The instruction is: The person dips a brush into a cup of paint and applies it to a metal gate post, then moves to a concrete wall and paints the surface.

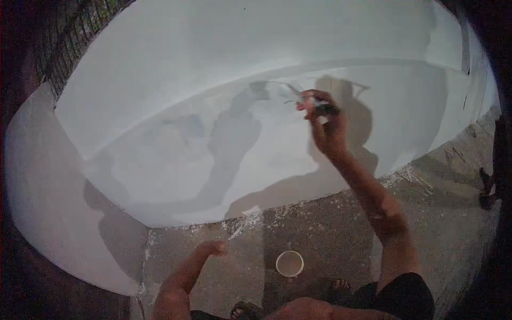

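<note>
My right hand (pixel 322 109) is raised in front of the white wall (pixel 277 138), its fingers wrapped round the dark handle of a tool (pixel 294 89). The tool's thin rod reaches up and left toward a small greyish patch on the wall; its working end is too blurred to make out. Low on the left, my left hand (pixel 216 247) hangs over the floor, blurred by motion, and its fingers cannot be told apart. Between my arms, a round white-rimmed container (pixel 289 264) stands on the floor.
The concrete floor (pixel 320 229) has white spatters along the wall's foot. Another wall (pixel 58 176) meets it at the left. A dark grille (pixel 74 40) shows at the upper left. My feet are at the bottom. A dark figure's foot (pixel 486 200) is at the right edge.
</note>
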